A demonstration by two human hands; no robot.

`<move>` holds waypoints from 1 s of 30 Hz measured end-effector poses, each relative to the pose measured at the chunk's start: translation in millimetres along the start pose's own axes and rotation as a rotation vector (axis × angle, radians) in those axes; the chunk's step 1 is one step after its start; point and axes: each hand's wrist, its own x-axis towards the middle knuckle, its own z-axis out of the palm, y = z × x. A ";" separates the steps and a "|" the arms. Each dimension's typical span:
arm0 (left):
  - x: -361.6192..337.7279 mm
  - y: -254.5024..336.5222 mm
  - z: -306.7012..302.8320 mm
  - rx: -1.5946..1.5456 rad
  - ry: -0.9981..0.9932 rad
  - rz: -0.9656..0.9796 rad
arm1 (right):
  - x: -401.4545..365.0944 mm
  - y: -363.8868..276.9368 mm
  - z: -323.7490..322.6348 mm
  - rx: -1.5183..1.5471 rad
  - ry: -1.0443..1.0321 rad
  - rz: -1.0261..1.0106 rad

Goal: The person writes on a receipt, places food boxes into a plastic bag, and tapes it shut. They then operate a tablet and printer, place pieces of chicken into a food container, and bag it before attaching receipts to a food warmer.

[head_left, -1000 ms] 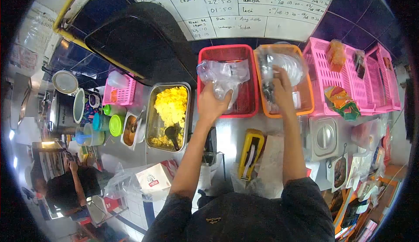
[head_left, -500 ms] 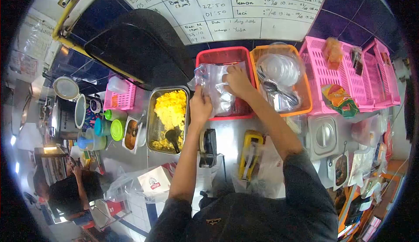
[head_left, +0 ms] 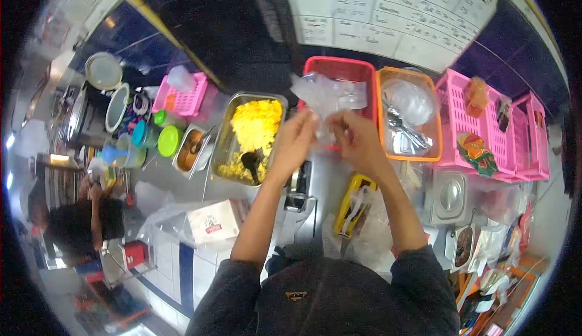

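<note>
nearest the body, a black tape dispenser [head_left: 297, 187] and a yellow tape dispenser [head_left: 353, 206] sit on the steel counter [head_left: 322, 178]. just above them the left hand [head_left: 296, 137] and right hand [head_left: 359, 139] meet, each with its fingers pinched on the lower edge of a clear plastic bag [head_left: 330, 93]. the bag rises away from the fingertips, its long axis pointing toward the red basket [head_left: 339, 63] behind it. both hands are equally close.
</note>
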 end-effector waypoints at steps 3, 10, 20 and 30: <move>-56.5 15.6 -20.5 0.014 -0.012 -0.051 | -35.2 -27.9 20.4 -0.171 -0.174 -0.178; -206.2 78.7 -157.1 0.557 0.563 0.184 | -106.4 -109.9 113.6 0.092 -0.159 0.164; -262.9 69.1 -292.1 1.128 0.003 0.240 | -129.2 -144.0 287.1 -0.173 -0.057 -0.165; -197.0 -17.1 -220.2 0.344 -0.831 0.369 | -167.9 -220.2 276.0 0.103 0.069 0.162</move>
